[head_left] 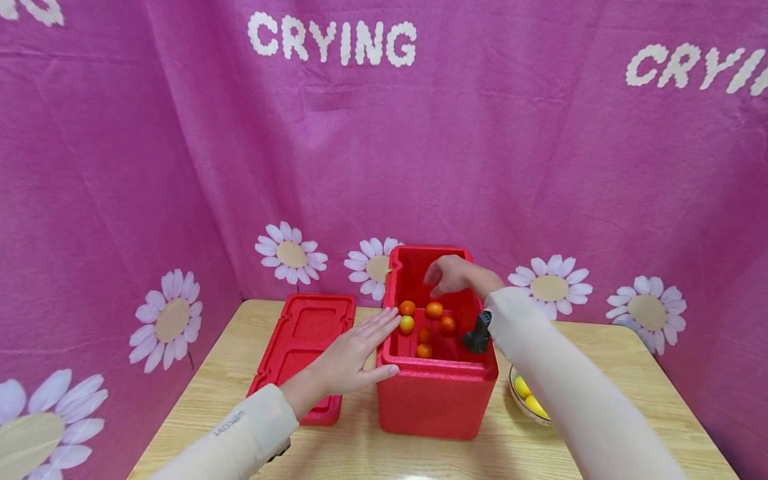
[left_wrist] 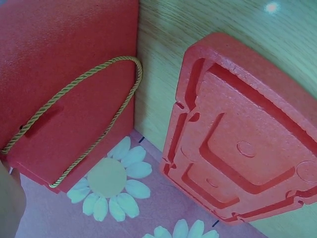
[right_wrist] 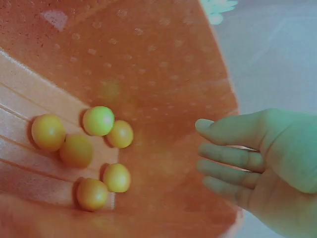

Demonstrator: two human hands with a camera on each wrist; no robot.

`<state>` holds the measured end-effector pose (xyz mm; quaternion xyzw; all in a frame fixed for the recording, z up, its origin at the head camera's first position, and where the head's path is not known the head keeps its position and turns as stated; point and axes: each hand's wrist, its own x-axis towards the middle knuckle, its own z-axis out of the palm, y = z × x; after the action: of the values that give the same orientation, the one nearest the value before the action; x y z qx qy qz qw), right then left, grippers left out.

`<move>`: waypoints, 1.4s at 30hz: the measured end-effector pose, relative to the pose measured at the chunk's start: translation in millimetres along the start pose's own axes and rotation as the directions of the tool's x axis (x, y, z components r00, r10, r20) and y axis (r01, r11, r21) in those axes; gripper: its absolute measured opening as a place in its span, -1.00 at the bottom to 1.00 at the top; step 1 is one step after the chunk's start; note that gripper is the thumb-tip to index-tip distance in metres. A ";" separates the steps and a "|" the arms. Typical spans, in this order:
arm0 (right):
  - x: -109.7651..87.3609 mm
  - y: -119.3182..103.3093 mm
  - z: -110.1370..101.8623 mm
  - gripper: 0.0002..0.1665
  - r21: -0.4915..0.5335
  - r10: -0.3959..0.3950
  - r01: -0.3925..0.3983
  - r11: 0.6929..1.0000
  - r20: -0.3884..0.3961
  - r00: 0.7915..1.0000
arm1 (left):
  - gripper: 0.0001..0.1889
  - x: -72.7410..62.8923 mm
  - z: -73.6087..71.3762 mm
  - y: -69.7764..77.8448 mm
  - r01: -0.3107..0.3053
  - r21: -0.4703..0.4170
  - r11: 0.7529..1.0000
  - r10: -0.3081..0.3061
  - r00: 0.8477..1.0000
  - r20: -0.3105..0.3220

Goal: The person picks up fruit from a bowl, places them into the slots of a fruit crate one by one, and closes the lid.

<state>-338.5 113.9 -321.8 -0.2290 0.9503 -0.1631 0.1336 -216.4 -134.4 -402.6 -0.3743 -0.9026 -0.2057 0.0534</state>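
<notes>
A red foam box (head_left: 432, 400) stands on the table with its top uncovered. Inside, on its floor, lie several small round orange fruits (head_left: 434, 310) and one yellow fruit (head_left: 406, 325). My left hand (head_left: 354, 357) rests flat against the box's left rim, fingers straight. Over the inside of the box is my right hand (head_left: 450, 275), above the fruits and apart from them. The right wrist view shows that hand's fingers (right_wrist: 230, 157) loosely extended, with nothing held. A twisted gold cord (left_wrist: 74, 89) loops from the box's side.
The red lid (head_left: 309, 333) lies on the table left of the box, recessed side up. To the right, partly behind my right sleeve, is a bowl (head_left: 521, 405) with yellow fruits (head_left: 534, 405). A purple cloth with daisies (head_left: 549, 288) hangs behind the table.
</notes>
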 end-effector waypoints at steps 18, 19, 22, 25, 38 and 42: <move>-78.3 34.7 -0.7 -0.68 0.067 -0.175 0.211 0.975 -0.352 0.919 | -0.15 -1.1 -1.2 2.2 0.000 0.000 1.000 0.000 1.000 -0.009; -83.0 37.9 1.0 -0.69 0.075 -0.169 0.212 0.974 -0.376 0.911 | -0.15 -0.9 -0.8 1.9 -0.001 0.001 1.000 0.001 1.000 -0.011; -97.2 47.5 5.8 -0.71 0.084 -0.166 0.222 0.971 -0.428 0.888 | -0.16 -0.5 0.1 1.3 -0.006 0.006 1.000 0.006 1.000 -0.018; -111.8 56.5 11.6 -0.72 0.082 -0.162 0.224 0.971 -0.463 0.871 | -0.16 -0.2 1.3 0.6 -0.007 0.010 1.000 0.008 1.000 -0.021; -153.9 98.7 49.7 -0.75 0.056 -0.127 0.167 0.984 -0.433 0.892 | -0.16 -0.4 -0.8 3.6 -0.008 0.011 1.000 0.008 1.000 -0.013; -162.5 109.0 62.1 -0.77 0.079 -0.089 0.130 0.988 -0.394 0.915 | -0.16 0.1 -0.6 3.5 -0.005 0.001 1.000 0.005 1.000 -0.012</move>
<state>-221.1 268.0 -389.8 -0.2379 0.9338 -0.2615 -0.0557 -214.0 -132.3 -400.9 -0.3752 -0.9015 -0.2073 0.0593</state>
